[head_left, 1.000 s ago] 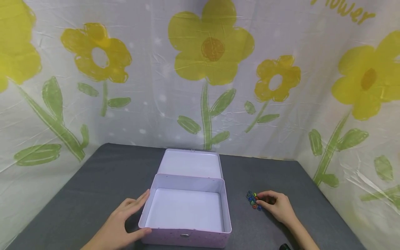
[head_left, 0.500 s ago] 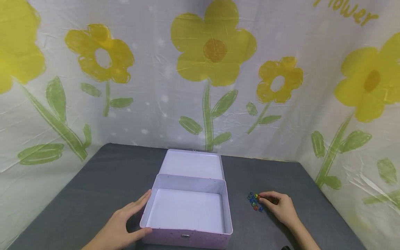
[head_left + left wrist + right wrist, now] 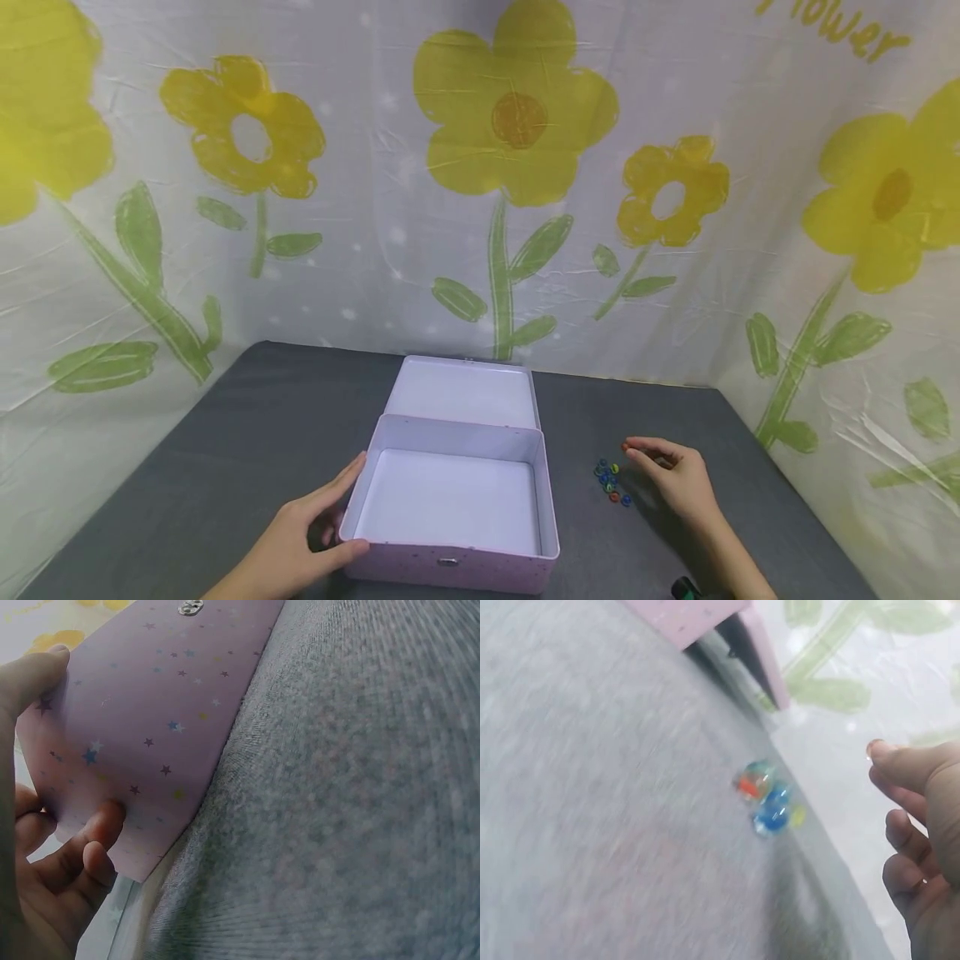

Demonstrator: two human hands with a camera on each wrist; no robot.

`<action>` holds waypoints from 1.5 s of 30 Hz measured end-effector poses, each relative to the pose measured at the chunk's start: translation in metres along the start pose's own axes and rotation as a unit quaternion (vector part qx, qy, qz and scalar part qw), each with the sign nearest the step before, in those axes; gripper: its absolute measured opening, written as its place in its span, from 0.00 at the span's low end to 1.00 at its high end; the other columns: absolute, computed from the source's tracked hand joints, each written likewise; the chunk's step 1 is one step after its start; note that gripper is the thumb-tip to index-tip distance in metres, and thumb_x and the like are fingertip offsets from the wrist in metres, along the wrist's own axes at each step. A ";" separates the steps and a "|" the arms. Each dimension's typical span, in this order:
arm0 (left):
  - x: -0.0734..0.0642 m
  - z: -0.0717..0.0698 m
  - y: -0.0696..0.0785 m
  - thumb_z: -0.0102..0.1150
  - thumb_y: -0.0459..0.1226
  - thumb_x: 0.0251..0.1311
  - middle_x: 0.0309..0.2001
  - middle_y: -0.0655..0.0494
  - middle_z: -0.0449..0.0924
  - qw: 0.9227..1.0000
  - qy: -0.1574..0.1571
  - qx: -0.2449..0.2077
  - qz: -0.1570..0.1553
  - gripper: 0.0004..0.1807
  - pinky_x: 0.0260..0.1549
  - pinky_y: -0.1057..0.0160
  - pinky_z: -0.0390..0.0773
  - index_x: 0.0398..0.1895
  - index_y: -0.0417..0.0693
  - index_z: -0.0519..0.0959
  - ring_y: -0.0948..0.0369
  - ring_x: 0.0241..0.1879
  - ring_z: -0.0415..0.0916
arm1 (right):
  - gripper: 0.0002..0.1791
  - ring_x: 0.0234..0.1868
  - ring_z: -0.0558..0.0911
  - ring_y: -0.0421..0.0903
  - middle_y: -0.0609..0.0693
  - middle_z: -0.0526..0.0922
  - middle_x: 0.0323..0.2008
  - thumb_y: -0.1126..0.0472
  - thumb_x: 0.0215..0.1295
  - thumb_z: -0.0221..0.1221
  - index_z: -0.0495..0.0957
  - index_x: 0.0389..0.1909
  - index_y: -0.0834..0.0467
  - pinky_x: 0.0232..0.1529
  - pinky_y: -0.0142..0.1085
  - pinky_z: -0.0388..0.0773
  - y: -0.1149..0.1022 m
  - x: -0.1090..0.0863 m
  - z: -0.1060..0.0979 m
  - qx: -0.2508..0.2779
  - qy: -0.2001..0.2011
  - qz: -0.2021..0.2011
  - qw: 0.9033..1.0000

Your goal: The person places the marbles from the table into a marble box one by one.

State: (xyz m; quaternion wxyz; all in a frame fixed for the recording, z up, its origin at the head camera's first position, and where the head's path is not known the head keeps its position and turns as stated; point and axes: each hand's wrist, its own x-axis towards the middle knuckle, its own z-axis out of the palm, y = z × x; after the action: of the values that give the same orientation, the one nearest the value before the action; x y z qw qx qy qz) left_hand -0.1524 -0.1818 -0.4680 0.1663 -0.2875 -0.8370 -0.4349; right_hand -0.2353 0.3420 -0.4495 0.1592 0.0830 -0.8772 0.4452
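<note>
My right hand (image 3: 681, 482) pinches a small orange-red marble (image 3: 625, 447) between thumb and fingertips, lifted over the dark table. Several glass marbles (image 3: 606, 477), blue, green, yellow and red, lie in a loose cluster just left of it; in the right wrist view these marbles (image 3: 769, 799) look clear with coloured swirls. A pink tin box (image 3: 450, 569) with a star pattern stands in the middle, lid (image 3: 463, 392) folded back, white inside with nothing in it. My left hand (image 3: 288, 533) grips its front left corner, thumb at the front rim and fingers along the left side.
A dark grey cloth (image 3: 315, 392) covers the table. Behind it hangs a white curtain (image 3: 360, 250) with yellow flowers. A small black object (image 3: 684, 588) shows near my right forearm at the front edge.
My right hand has taken the orange-red marble from the cluster and raised it a little away from the others. The left hand stays at the box corner.
</note>
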 end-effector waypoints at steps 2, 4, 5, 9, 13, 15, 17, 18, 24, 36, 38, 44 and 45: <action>0.000 0.000 0.000 0.76 0.41 0.49 0.66 0.56 0.71 1.000 0.000 -0.007 -0.004 0.49 0.23 0.72 0.69 0.75 0.49 0.61 0.72 0.24 0.66 | 0.15 0.41 0.83 0.37 0.51 0.88 0.43 0.51 0.67 0.63 0.85 0.48 0.56 0.42 0.26 0.78 -0.004 0.001 -0.001 0.000 0.001 0.004 1.000; 0.000 0.000 0.000 0.75 0.40 0.50 0.69 0.53 0.69 1.000 -0.002 -0.013 -0.006 0.49 0.23 0.71 0.69 0.75 0.49 0.61 0.71 0.24 0.66 | 0.16 0.43 0.83 0.35 0.51 0.88 0.44 0.51 0.67 0.62 0.85 0.49 0.56 0.44 0.24 0.77 -0.009 0.003 -0.001 0.002 0.004 0.006 1.000; 0.000 0.000 0.000 0.75 0.40 0.50 0.70 0.52 0.68 1.000 -0.002 -0.016 -0.008 0.49 0.24 0.71 0.70 0.76 0.49 0.61 0.71 0.24 0.66 | 0.17 0.43 0.83 0.35 0.52 0.88 0.45 0.51 0.68 0.62 0.85 0.50 0.56 0.45 0.23 0.76 -0.011 0.004 -0.001 0.003 0.006 0.005 1.000; 0.001 0.000 0.000 0.75 0.40 0.51 0.71 0.49 0.66 1.000 -0.005 -0.017 -0.009 0.48 0.24 0.71 0.70 0.76 0.50 0.61 0.71 0.25 0.67 | 0.15 0.44 0.84 0.37 0.54 0.88 0.45 0.53 0.68 0.62 0.85 0.49 0.56 0.46 0.21 0.76 -0.022 0.008 0.001 0.019 0.014 -0.010 1.000; 0.000 0.000 -0.001 0.75 0.41 0.50 0.71 0.49 0.65 1.000 -0.004 -0.013 -0.007 0.49 0.24 0.71 0.70 0.76 0.50 0.61 0.72 0.25 0.66 | 0.14 0.44 0.85 0.41 0.57 0.87 0.45 0.57 0.67 0.63 0.85 0.49 0.58 0.45 0.22 0.77 -0.034 0.012 0.007 0.044 0.018 -0.030 0.998; 0.000 0.001 -0.002 0.75 0.40 0.50 0.71 0.48 0.65 1.000 -0.002 -0.010 -0.002 0.49 0.24 0.72 0.69 0.76 0.49 0.61 0.71 0.24 0.66 | 0.14 0.44 0.85 0.42 0.57 0.87 0.45 0.57 0.66 0.64 0.85 0.49 0.59 0.43 0.23 0.78 -0.041 0.014 0.011 0.057 0.020 -0.031 0.998; 0.000 0.000 -0.004 0.76 0.40 0.49 0.72 0.47 0.65 1.000 0.001 -0.006 0.004 0.49 0.24 0.72 0.69 0.76 0.49 0.61 0.71 0.24 0.66 | 0.14 0.44 0.85 0.42 0.57 0.87 0.45 0.57 0.66 0.64 0.85 0.49 0.59 0.42 0.24 0.78 -0.047 0.018 0.018 0.072 0.023 -0.030 0.997; 0.000 0.000 -0.004 0.76 0.40 0.49 0.71 0.47 0.65 1.000 0.003 -0.005 0.008 0.49 0.24 0.72 0.69 0.75 0.48 0.61 0.71 0.25 0.66 | 0.14 0.44 0.85 0.43 0.57 0.87 0.44 0.57 0.66 0.65 0.85 0.48 0.59 0.42 0.25 0.78 -0.051 0.020 0.021 0.079 0.023 -0.028 0.996; 0.000 0.000 -0.005 0.75 0.40 0.50 0.72 0.46 0.64 1.000 0.001 -0.007 0.013 0.48 0.23 0.72 0.70 0.75 0.48 0.61 0.71 0.24 0.66 | 0.14 0.44 0.85 0.49 0.54 0.88 0.43 0.55 0.64 0.66 0.86 0.46 0.58 0.42 0.27 0.78 -0.073 0.028 0.045 0.098 0.022 -0.021 0.995; 0.001 0.001 -0.004 0.75 0.41 0.51 0.72 0.46 0.64 1.000 0.002 -0.008 0.015 0.48 0.24 0.72 0.70 0.75 0.48 0.61 0.72 0.25 0.66 | 0.12 0.38 0.85 0.43 0.51 0.89 0.40 0.57 0.59 0.70 0.88 0.43 0.57 0.39 0.28 0.79 -0.122 0.024 0.079 0.135 0.019 -0.012 0.991; 0.002 0.001 -0.005 0.75 0.41 0.50 0.71 0.45 0.65 1.000 0.005 -0.003 0.018 0.48 0.24 0.72 0.70 0.75 0.48 0.62 0.72 0.25 0.66 | 0.11 0.37 0.84 0.44 0.50 0.89 0.38 0.57 0.59 0.70 0.88 0.42 0.56 0.37 0.29 0.79 -0.128 0.023 0.084 0.132 0.011 -0.021 0.991; 0.001 0.002 -0.006 0.75 0.42 0.50 0.71 0.46 0.65 1.000 0.007 -0.001 0.015 0.48 0.23 0.72 0.70 0.75 0.48 0.62 0.72 0.25 0.66 | 0.08 0.33 0.83 0.48 0.49 0.89 0.35 0.56 0.59 0.70 0.89 0.39 0.50 0.30 0.30 0.76 -0.141 0.022 0.101 0.118 -0.012 -0.041 0.992; 0.001 0.002 -0.005 0.75 0.42 0.50 0.71 0.47 0.65 1.000 0.006 -0.003 0.011 0.48 0.23 0.72 0.70 0.75 0.49 0.62 0.72 0.25 0.66 | 0.08 0.33 0.83 0.48 0.48 0.89 0.35 0.56 0.59 0.70 0.89 0.39 0.49 0.30 0.29 0.75 -0.142 0.022 0.104 0.116 -0.016 -0.043 0.992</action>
State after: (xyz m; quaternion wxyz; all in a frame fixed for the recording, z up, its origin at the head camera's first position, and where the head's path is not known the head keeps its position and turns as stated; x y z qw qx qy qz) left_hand -0.1565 -0.1821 -0.4721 0.1754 -0.2943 -0.8315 -0.4373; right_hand -0.2361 0.1741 -0.3916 0.1536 0.1454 -0.8176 0.5355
